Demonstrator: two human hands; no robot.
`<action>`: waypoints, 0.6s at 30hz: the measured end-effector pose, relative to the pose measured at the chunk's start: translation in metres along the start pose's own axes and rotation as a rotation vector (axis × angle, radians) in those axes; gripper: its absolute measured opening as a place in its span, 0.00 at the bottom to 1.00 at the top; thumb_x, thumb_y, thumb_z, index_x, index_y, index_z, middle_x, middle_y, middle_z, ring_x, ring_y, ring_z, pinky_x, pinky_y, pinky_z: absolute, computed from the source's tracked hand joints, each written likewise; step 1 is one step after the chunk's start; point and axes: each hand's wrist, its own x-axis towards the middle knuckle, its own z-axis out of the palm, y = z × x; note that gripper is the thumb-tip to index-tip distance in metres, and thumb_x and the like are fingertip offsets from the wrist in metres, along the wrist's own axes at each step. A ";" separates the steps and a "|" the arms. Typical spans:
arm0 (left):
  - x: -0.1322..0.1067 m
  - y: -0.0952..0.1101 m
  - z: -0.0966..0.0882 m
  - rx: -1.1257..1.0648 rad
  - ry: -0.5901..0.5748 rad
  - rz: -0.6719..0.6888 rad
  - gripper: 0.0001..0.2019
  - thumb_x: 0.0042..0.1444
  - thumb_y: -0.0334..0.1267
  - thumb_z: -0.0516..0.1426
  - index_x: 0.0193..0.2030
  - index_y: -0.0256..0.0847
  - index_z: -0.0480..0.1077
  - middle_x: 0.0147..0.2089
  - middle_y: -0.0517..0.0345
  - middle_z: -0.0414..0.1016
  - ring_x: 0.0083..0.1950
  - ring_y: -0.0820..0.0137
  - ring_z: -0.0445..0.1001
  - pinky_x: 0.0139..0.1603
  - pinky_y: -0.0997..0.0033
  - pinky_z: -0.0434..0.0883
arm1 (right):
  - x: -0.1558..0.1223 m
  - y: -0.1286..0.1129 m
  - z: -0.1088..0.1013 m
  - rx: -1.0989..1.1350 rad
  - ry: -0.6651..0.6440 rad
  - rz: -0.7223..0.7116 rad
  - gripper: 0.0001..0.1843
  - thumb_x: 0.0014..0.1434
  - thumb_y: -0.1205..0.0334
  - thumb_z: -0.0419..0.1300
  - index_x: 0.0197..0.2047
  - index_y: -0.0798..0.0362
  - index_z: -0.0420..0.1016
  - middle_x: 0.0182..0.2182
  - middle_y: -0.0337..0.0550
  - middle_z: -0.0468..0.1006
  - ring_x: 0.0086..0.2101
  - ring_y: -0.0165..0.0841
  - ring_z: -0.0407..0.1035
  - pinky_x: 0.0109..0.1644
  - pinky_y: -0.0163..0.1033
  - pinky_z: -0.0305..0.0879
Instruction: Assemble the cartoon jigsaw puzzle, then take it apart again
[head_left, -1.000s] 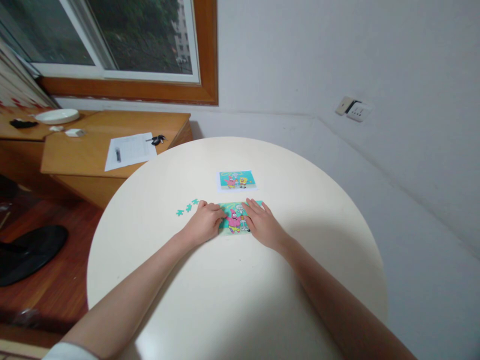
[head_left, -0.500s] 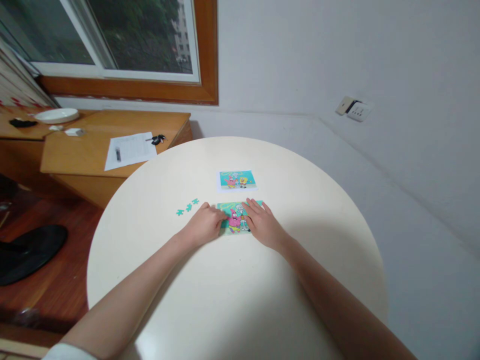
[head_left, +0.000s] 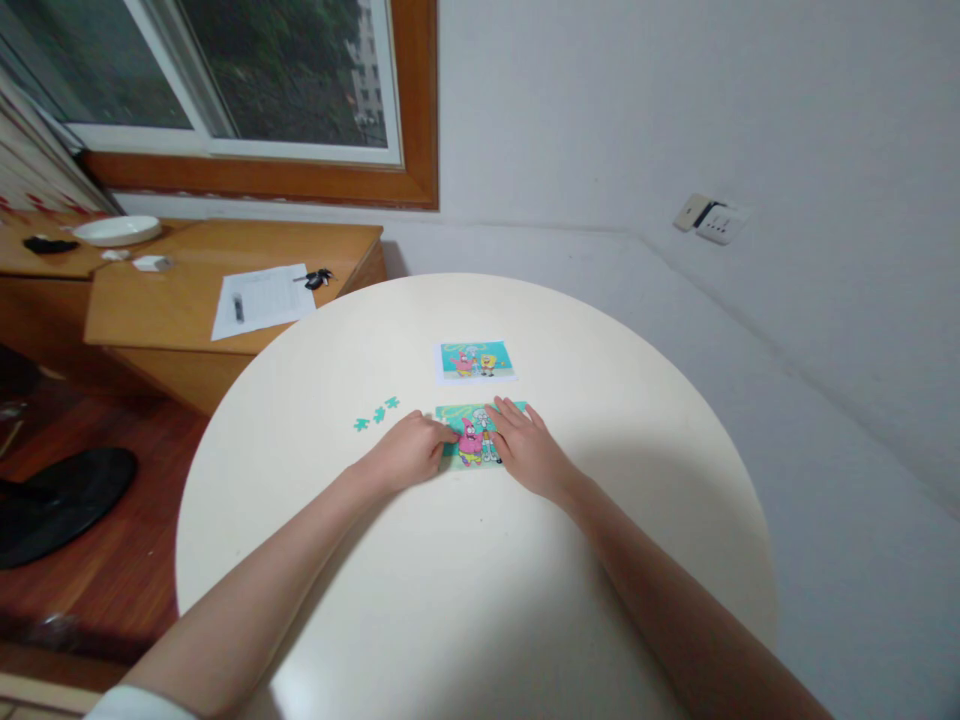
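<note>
A jigsaw puzzle (head_left: 471, 444) with cartoon figures on turquoise lies on the white table between my hands. My left hand (head_left: 414, 448) is at the puzzle's left edge, its fingers curled and one fingertip pressed on the picture. Whatever may be under those fingers is hidden. Lying flat over the puzzle's right part is my right hand (head_left: 526, 448), fingers stretched out, covering that side of the picture. Left of my left hand are three loose turquoise puzzle pieces (head_left: 379, 414) in a slanting row. Just beyond the puzzle rests a printed picture card (head_left: 475, 361) showing similar figures.
The round white table (head_left: 480, 590) fills the middle. At the far left, a wooden desk (head_left: 180, 285) carries a paper sheet (head_left: 262, 305), keys (head_left: 318, 279) and a white dish (head_left: 118, 231). A wall with a socket (head_left: 721, 223) rises behind on the right.
</note>
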 end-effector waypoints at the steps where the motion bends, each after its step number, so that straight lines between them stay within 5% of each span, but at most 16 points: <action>1: 0.000 0.000 0.000 -0.008 0.007 0.001 0.20 0.44 0.21 0.47 0.36 0.39 0.77 0.32 0.52 0.80 0.30 0.68 0.75 0.33 0.71 0.67 | 0.000 0.000 0.000 0.000 0.000 -0.002 0.25 0.64 0.63 0.41 0.62 0.60 0.59 0.62 0.54 0.58 0.62 0.40 0.52 0.63 0.52 0.48; 8: -0.002 -0.007 0.002 -0.070 0.037 -0.019 0.19 0.45 0.22 0.47 0.34 0.40 0.77 0.33 0.53 0.80 0.32 0.68 0.76 0.36 0.72 0.68 | -0.001 0.000 -0.001 -0.009 0.012 -0.006 0.25 0.64 0.63 0.41 0.62 0.58 0.59 0.62 0.53 0.58 0.62 0.39 0.52 0.63 0.51 0.48; 18: -0.009 -0.044 -0.008 -0.099 0.149 -0.203 0.19 0.46 0.24 0.45 0.35 0.38 0.76 0.37 0.54 0.80 0.37 0.67 0.76 0.42 0.71 0.69 | -0.001 -0.002 -0.005 -0.014 -0.008 0.000 0.25 0.64 0.63 0.40 0.62 0.60 0.59 0.62 0.54 0.58 0.62 0.40 0.52 0.63 0.51 0.49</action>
